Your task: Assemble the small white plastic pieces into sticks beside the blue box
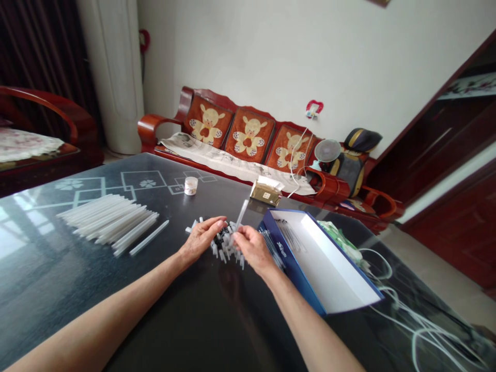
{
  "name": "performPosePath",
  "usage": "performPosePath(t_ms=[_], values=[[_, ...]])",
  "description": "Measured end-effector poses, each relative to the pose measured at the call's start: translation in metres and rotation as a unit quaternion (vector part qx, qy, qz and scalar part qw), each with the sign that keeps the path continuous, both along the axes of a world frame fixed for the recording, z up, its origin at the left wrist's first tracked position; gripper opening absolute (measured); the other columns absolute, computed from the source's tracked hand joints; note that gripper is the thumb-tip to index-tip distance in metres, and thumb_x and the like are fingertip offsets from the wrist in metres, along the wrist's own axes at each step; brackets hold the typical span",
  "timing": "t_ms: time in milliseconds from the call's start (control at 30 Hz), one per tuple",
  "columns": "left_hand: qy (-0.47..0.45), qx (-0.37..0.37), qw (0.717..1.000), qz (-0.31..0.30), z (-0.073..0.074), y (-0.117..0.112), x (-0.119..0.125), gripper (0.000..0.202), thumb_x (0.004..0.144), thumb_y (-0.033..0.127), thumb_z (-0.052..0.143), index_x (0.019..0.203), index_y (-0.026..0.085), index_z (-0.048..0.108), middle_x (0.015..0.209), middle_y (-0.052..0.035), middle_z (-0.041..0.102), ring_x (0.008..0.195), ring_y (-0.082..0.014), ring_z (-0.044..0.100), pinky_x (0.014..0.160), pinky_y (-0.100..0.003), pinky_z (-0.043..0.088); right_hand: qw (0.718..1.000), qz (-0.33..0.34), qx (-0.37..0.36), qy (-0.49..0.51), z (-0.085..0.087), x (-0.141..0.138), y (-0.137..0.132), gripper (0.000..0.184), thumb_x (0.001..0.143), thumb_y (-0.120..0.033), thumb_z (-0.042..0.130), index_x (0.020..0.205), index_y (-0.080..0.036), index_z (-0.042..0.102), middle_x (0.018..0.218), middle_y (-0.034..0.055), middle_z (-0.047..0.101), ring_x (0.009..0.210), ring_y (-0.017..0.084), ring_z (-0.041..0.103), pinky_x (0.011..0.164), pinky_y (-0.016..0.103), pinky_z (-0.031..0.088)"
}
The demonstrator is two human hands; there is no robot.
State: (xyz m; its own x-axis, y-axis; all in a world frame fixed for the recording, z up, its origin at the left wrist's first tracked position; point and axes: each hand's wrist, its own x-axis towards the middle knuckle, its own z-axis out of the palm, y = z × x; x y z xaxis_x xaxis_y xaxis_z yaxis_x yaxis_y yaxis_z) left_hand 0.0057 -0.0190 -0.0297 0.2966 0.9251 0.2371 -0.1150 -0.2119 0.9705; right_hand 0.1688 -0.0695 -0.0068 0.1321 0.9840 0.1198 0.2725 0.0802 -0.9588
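Observation:
My left hand [201,238] grips a spiky bundle of small white and black tube pieces [223,243] at the middle of the dark glass-topped table [77,289]. My right hand [251,248] pinches a thin translucent plastic tube [242,214] that sticks up out of the bundle, and its fingers hide the tube's lower end. To the left lies a pile of long translucent tubes [108,219], with one loose tube [149,237] beside it. Just right of my right hand stands an open blue-and-white cardboard box [318,263] holding thin dark strands.
A small white jar [190,186] and a brown paper packet [266,194] stand at the table's far side. White cables [422,330] lie at the lower right. Beyond the table are a red wooden sofa [248,139], a small fan [327,151] and an armchair [42,139].

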Motion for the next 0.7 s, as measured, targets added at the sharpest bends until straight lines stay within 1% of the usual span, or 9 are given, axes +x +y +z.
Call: performPosePath(t_ms=[67, 200, 300, 367, 433, 467, 567, 633, 700], values=[[0.018, 0.009, 1.000, 0.018, -0.006, 0.005, -0.002, 0.050, 0.077, 0.054, 0.059, 0.108, 0.015, 0.067, 0.105, -0.0095, 0.070, 0.103, -0.0231, 0.061, 0.090, -0.030, 0.047, 0.999, -0.053, 0.006, 0.001, 0.016, 0.038, -0.002, 0.023, 0.070, -0.038, 0.063, 0.081, -0.018, 0.062, 0.066, -0.0020, 0.064, 0.061, 0.012, 0.058, 0.058, 0.024, 0.046], [0.043, 0.008, 0.998, 0.038, -0.016, 0.013, -0.004, 0.051, 0.074, 0.054, 0.061, 0.103, 0.013, 0.069, 0.094, -0.0104, 0.072, 0.083, -0.0215, 0.065, 0.077, -0.030, 0.050, 0.977, -0.205, -0.008, 0.054, 0.041, 0.122, -0.007, 0.029, 0.057, -0.034, 0.071, 0.078, -0.016, 0.061, 0.062, -0.0015, 0.062, 0.053, 0.010, 0.055, 0.051, 0.022, 0.044], [0.040, 0.001, 0.998, 0.044, -0.017, 0.014, -0.003, 0.051, 0.072, 0.054, 0.063, 0.101, 0.012, 0.069, 0.088, -0.0096, 0.072, 0.071, -0.0190, 0.064, 0.068, -0.028, 0.050, 0.961, -0.254, 0.001, 0.106, 0.042, 0.173, -0.015, 0.041, 0.053, -0.027, 0.073, 0.091, -0.016, 0.060, 0.071, 0.0012, 0.064, 0.058, 0.012, 0.059, 0.052, 0.023, 0.046], [0.036, -0.002, 0.998, 0.047, -0.016, 0.013, -0.002, 0.050, 0.070, 0.053, 0.064, 0.099, 0.012, 0.070, 0.086, -0.0092, 0.072, 0.068, -0.0180, 0.063, 0.065, -0.027, 0.050, 0.947, -0.312, -0.020, 0.069, 0.035, 0.198, -0.021, 0.055, 0.053, -0.022, 0.072, 0.105, -0.018, 0.056, 0.071, 0.0012, 0.064, 0.058, 0.014, 0.060, 0.049, 0.023, 0.044], [0.039, 0.001, 0.998, 0.050, -0.016, 0.013, -0.002, 0.048, 0.070, 0.052, 0.065, 0.097, 0.013, 0.071, 0.084, -0.0086, 0.072, 0.066, -0.0175, 0.063, 0.063, -0.026, 0.049, 0.937, -0.346, -0.044, 0.022, 0.027, 0.214, -0.027, 0.061, 0.054, -0.018, 0.070, 0.112, -0.021, 0.053, 0.067, -0.0012, 0.062, 0.055, 0.013, 0.058, 0.046, 0.022, 0.041], [0.042, 0.004, 0.998, 0.051, -0.017, 0.013, -0.002, 0.047, 0.070, 0.052, 0.065, 0.096, 0.013, 0.071, 0.083, -0.0082, 0.072, 0.065, -0.0173, 0.062, 0.062, -0.026, 0.049, 0.938, -0.340, -0.058, 0.015, 0.024, 0.219, -0.030, 0.056, 0.055, -0.017, 0.067, 0.110, -0.022, 0.055, 0.065, -0.0020, 0.061, 0.053, 0.012, 0.057, 0.046, 0.021, 0.041], [0.050, 0.007, 0.997, 0.051, -0.022, 0.016, -0.003, 0.046, 0.071, 0.051, 0.064, 0.097, 0.014, 0.071, 0.079, -0.0072, 0.071, 0.065, -0.0171, 0.062, 0.061, -0.026, 0.049, 0.954, -0.287, -0.077, 0.046, 0.019, 0.228, -0.037, 0.031, 0.058, -0.017, 0.062, 0.089, -0.021, 0.062, 0.064, -0.0008, 0.059, 0.054, 0.011, 0.056, 0.049, 0.022, 0.042], [0.051, 0.005, 0.997, 0.049, -0.026, 0.019, -0.004, 0.047, 0.071, 0.051, 0.064, 0.098, 0.014, 0.071, 0.079, -0.0071, 0.071, 0.065, -0.0173, 0.063, 0.062, -0.026, 0.049, 0.960, -0.267, -0.068, 0.056, 0.018, 0.230, -0.041, 0.024, 0.059, -0.017, 0.062, 0.083, -0.021, 0.063, 0.068, 0.0014, 0.062, 0.059, 0.013, 0.059, 0.054, 0.024, 0.046], [0.050, 0.004, 0.998, 0.048, -0.028, 0.020, -0.004, 0.047, 0.071, 0.051, 0.064, 0.099, 0.014, 0.071, 0.080, -0.0072, 0.071, 0.065, -0.0172, 0.063, 0.062, -0.026, 0.049, 0.957, -0.285, -0.053, -0.018, 0.017, 0.232, -0.042, 0.024, 0.061, -0.020, 0.063, 0.085, -0.022, 0.064, 0.072, 0.0032, 0.064, 0.064, 0.015, 0.062, 0.057, 0.027, 0.048]])
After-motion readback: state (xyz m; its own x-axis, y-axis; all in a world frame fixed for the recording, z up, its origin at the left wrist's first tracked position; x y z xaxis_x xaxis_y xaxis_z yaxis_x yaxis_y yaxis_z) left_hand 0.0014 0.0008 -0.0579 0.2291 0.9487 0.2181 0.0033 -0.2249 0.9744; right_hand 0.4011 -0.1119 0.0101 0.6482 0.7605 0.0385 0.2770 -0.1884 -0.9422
